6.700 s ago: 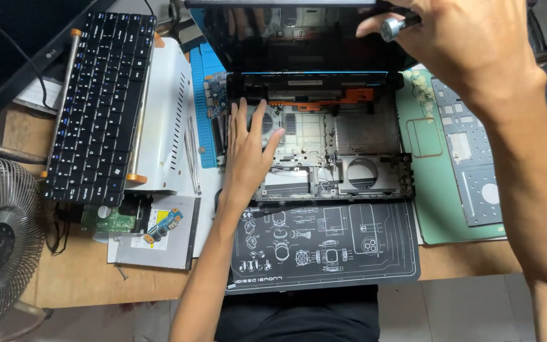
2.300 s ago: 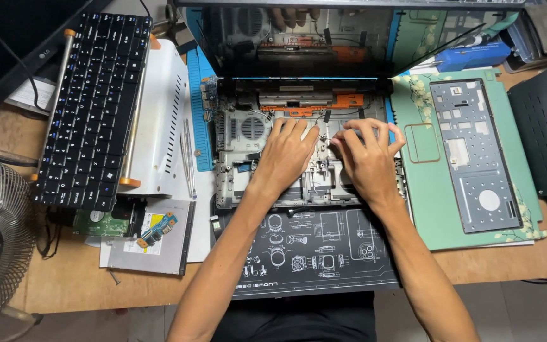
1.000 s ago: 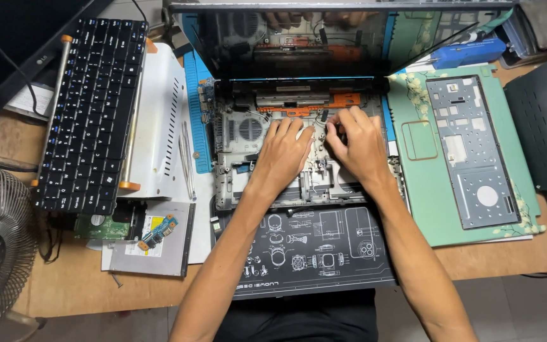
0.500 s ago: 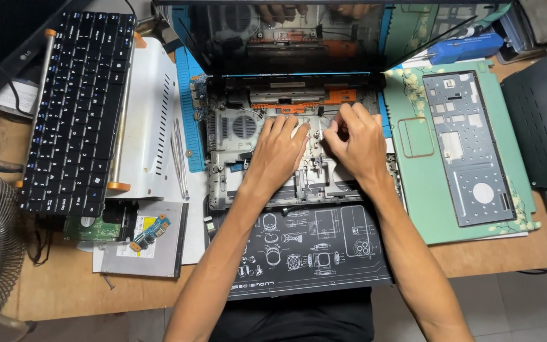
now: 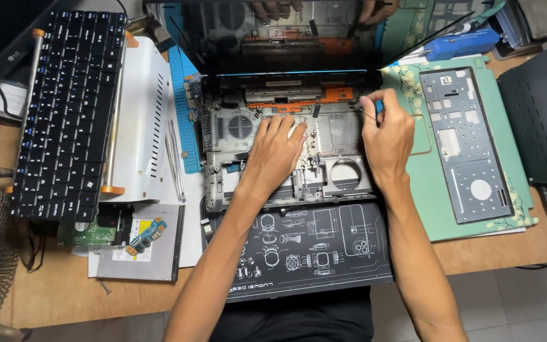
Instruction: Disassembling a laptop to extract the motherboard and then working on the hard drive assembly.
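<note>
Item: opened laptop base (image 5: 286, 158), keyboard deck removed, lying on a dark printed work mat (image 5: 311, 247).

Left hand (image 5: 276, 155): laid flat on the bare chassis, fingers spread and extended, gripping nothing; fingertips just short of the orange strip (image 5: 299, 101) by the hinge.

Right hand (image 5: 387, 133): thumb and forefinger pinched shut on 1 thin dark piece, too small to identify, at the chassis's right rear edge.

Beside the right fingers: grey palmrest panel (image 5: 470, 142) on a green mat (image 5: 508, 209). Left of the left fingers: detached keyboard (image 5: 64, 107).

Step, as judged: strip-down of internals. Next move calls for a steady, fine pinch while the left hand braces the base.
</note>
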